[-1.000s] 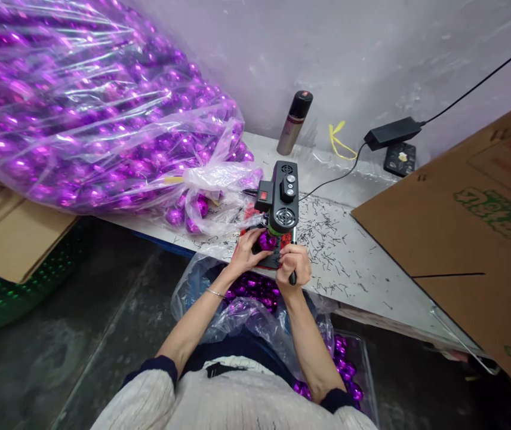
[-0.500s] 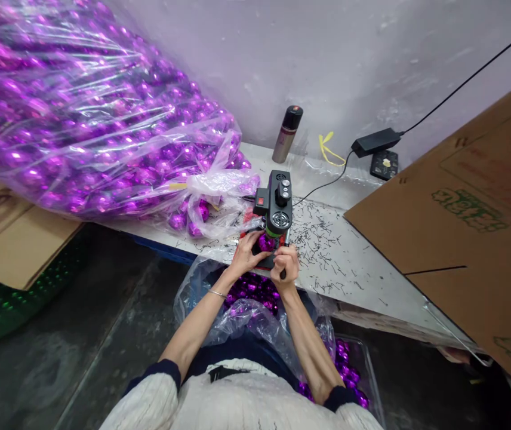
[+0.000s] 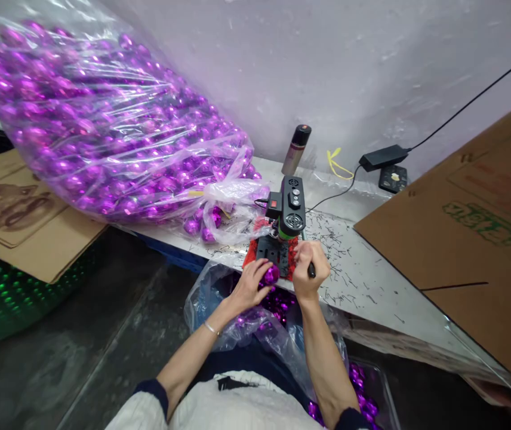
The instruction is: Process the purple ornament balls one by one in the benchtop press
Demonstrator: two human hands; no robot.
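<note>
Purple ball (image 3: pixel 271 275) sits in the curled left hand (image 3: pixel 249 286); the right hand (image 3: pixel 305 276) grips, apparently, a handle (image 3: pixel 311 270).

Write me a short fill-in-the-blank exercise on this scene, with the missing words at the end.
1. The left hand holds a ball coloured ____.
2. The right hand grips a handle coloured ____.
3. The machine has a switch coloured ____.
4. The big clear bag at the upper left is filled with shiny ____.

Missing words: purple; black; red; balls.
</note>
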